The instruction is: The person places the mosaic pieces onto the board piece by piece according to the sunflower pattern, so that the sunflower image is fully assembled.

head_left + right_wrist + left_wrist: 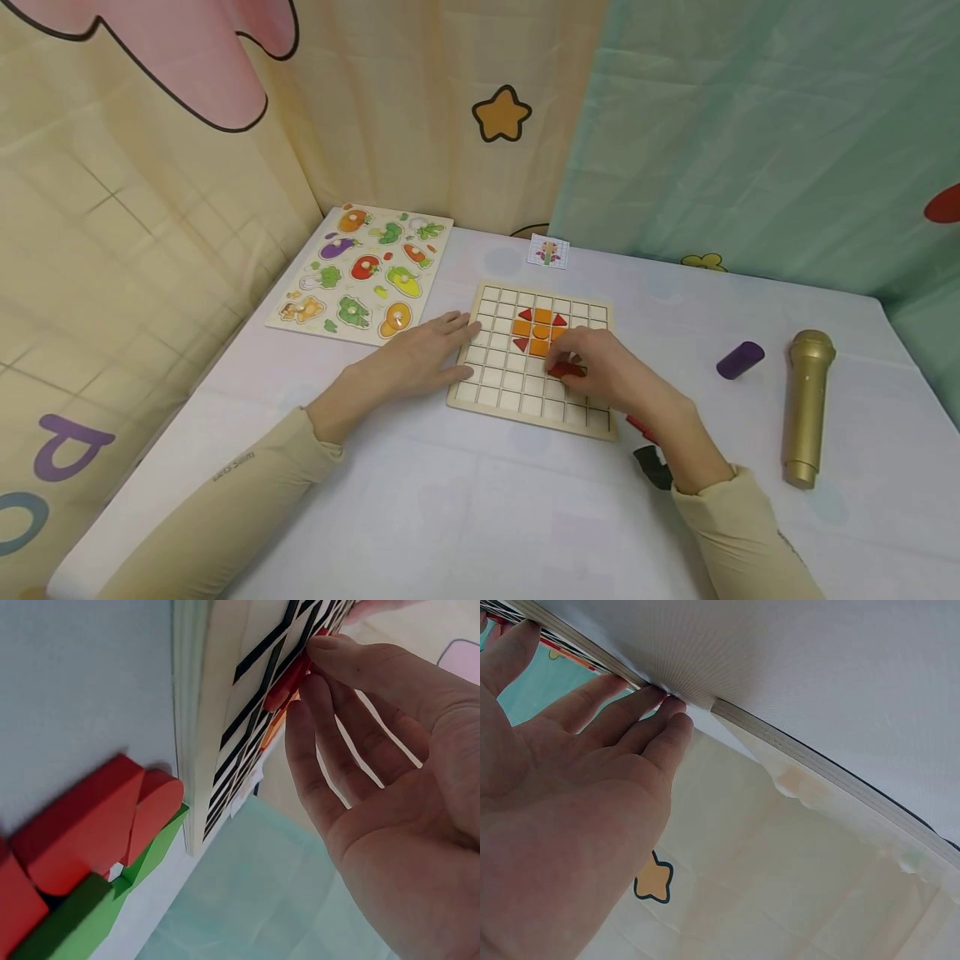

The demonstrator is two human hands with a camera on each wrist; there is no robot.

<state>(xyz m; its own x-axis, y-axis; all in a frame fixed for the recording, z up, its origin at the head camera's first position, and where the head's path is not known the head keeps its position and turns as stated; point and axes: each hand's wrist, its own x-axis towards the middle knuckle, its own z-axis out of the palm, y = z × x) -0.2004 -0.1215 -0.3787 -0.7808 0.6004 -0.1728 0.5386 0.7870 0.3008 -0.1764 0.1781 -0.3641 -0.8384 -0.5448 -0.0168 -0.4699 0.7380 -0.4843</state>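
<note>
A square wooden grid board (487,396) lies on the white table. Near its middle, several orange squares (543,316) surround an orange round piece (540,332), with red triangles (525,314) at the corners. My right hand (611,371) pinches a red piece (285,686) between thumb and fingertips, close over the cells just below the orange squares. The fingers partly cover that piece and the pattern's lower right. My left hand (408,358) rests along the board's left edge, its fingers extended and fingertips at the rim.
Red blocks (82,825) and green blocks (67,922) lie beside the board's right edge, partly under my right forearm. A vegetable puzzle (345,287) is at the back left, a small picture card (548,251) behind the board. Rightward are a purple cylinder (740,360) and a gold microphone (807,408).
</note>
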